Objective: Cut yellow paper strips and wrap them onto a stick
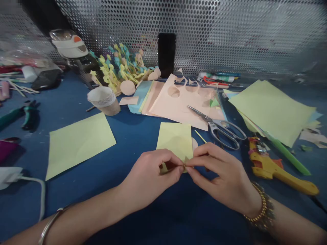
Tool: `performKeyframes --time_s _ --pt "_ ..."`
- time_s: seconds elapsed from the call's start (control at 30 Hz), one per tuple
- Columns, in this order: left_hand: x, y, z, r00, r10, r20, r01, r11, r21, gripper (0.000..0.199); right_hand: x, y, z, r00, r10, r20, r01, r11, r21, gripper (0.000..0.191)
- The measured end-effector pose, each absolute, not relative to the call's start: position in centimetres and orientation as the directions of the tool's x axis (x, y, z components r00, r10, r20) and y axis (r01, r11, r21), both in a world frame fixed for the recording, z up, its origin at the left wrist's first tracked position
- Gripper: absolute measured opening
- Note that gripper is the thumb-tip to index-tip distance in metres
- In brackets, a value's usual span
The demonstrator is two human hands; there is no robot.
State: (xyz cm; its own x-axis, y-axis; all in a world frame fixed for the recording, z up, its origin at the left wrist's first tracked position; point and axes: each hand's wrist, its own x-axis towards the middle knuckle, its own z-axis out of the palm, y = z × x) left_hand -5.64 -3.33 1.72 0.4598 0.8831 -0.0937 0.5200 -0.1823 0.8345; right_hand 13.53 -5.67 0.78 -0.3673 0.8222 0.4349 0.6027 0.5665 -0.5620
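Note:
My left hand (pixel 155 173) and my right hand (pixel 219 175) meet fingertip to fingertip at the middle front. Both pinch a tiny piece between thumb and forefinger; it looks like folded yellowish paper but is mostly hidden. Under and behind the fingertips lies a small yellow paper (pixel 175 136). A thin yellow strip (pixel 200 136) and part of a pale pink piece (pixel 195 144) are just right of it. Scissors (pixel 222 127) rest behind my right hand, their blades over pink paper (pixel 178 105). Another yellow sheet (pixel 80 143) lies to the left.
A paper cup (pixel 104 99), many paper stars on stems (pixel 120 69) and a bottle (pixel 74 51) stand back left. A phone (pixel 167 52) leans on the mesh. Right are a yellow glue gun (pixel 278 170), a green cutter (pixel 288 153) and stacked sheets (pixel 276 105); pliers (pixel 29 114) lie left.

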Motion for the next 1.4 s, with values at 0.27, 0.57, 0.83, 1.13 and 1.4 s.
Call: performKeyframes --time_s 0.27,0.57,0.83,1.13,1.4 --pt "-5.54 -3.58 1.39 0.493 0.87 0.023 0.506 -0.309 0.805 0.011 13.31 -6.0 0.83 -0.332 0.856 0.396 0.611 0.515 -0.601 0.009" --pt "-5.6 -3.35 1.81 0.495 0.868 -0.035 0.505 -0.255 0.825 0.011 13.36 -5.84 1.17 -0.329 0.877 0.35 0.57 0.48 -0.667 0.008" --pt "-5.48 -3.33 1.92 0.501 0.864 -0.044 0.515 -0.256 0.818 0.01 13.21 -5.92 1.07 -0.333 0.875 0.351 0.571 0.483 -0.664 0.01" --pt "-5.57 -3.52 2.0 0.497 0.866 -0.056 0.51 -0.239 0.826 0.011 13.3 -5.79 1.2 -0.338 0.886 0.316 0.555 0.459 -0.694 0.01" --pt "-5.54 -3.5 1.98 0.506 0.86 -0.065 0.516 -0.241 0.822 0.011 13.28 -5.83 1.22 -0.336 0.887 0.316 0.563 0.458 -0.688 0.01"
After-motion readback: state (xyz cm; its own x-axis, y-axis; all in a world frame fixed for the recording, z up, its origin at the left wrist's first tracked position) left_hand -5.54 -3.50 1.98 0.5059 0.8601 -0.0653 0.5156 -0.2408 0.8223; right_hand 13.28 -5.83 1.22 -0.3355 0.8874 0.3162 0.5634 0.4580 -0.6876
